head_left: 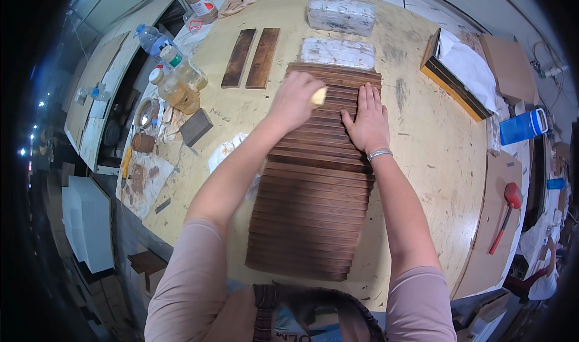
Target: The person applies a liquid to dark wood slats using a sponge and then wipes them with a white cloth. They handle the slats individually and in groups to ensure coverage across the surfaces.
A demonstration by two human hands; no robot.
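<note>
A long slatted panel of dark brown wood (309,203) lies lengthwise on the table in front of me. My left hand (295,101) is closed round a small pale yellow sponge-like pad (319,97), which sits against the slats near the panel's far left edge. My right hand (368,120) lies flat on the far right side of the panel, fingers stretched forward, a metal bracelet (379,154) on its wrist. Just beyond the panel's far end lies a whitish wrapped block (338,52), with a second wrapped block (341,15) behind it.
Two loose wooden boards (263,58) lie to the far left. Bottles of liquid (175,90) and a dark grey block (196,127) stand along the left side. At right are an open box with white paper (461,70), a blue jug (522,126) and a red mallet (512,196).
</note>
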